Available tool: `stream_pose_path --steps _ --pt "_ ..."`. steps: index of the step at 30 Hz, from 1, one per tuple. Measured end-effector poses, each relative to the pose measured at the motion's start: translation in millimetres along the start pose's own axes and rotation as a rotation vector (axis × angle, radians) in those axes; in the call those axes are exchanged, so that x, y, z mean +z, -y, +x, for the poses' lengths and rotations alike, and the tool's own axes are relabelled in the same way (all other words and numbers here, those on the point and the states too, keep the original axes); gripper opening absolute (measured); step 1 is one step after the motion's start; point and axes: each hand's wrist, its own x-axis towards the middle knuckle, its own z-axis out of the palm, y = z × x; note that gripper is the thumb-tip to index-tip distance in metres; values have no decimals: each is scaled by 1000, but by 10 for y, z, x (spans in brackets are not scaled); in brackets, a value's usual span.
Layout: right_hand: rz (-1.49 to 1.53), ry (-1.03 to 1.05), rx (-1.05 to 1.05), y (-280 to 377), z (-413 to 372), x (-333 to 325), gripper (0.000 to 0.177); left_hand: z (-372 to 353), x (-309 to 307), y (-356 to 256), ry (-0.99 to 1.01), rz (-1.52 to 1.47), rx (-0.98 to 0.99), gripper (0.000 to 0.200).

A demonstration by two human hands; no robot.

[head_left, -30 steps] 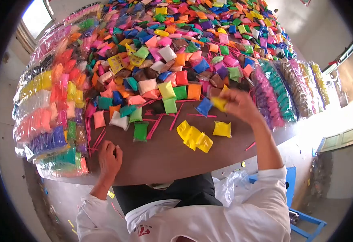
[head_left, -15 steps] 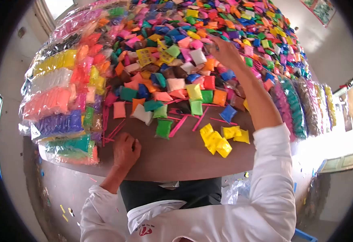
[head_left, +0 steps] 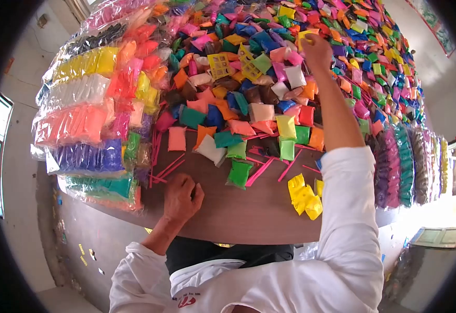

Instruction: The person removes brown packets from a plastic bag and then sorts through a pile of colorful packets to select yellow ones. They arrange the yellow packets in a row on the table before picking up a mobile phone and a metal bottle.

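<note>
At the top of the head view, right of centre, the right hand (head_left: pixel 315 51) reaches far out over the heap of coloured packets (head_left: pixel 269 99). Its fingers are curled onto a yellow packet (head_left: pixel 305 35) that lies among blue, pink and orange ones; the grip looks like a pinch, though the fingertips are partly hidden. The forearm runs down the frame above the heap, and the white sleeve (head_left: pixel 342 198) hangs over the near rim of the brown table (head_left: pixel 238 219).

Low in the frame, left of centre, the left hand (head_left: pixel 182 198) rests on the bare table, loosely clenched. Whether it holds anything I cannot tell. Loose pink sticks (head_left: pixel 165 168) lie just above it, and a green packet (head_left: pixel 238 173) sits to its right. Bundled bags (head_left: pixel 82 115) are stacked along the left edge.

A small yellow pile (head_left: pixel 305 195) sits beside the sleeve, close to the table's rim. The cuff could brush this pile and push pieces over the edge. Lifting the pinched packet from so crowded a spot could also drag its neighbours loose. The long reach leaves little control.
</note>
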Motion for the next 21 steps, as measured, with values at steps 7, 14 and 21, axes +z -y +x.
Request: stream_pose_path --steps 7,14,21 --pt "411 293 156 135 -992 -1349 22 -12 -6 9 6 -2 47 10" --pt "154 920 262 142 -2374 -2092 22 -42 5 13 -27 16 89 9" --pt "-185 652 -123 554 -2182 -1756 24 -45 -32 -12 -58 13 101 10"
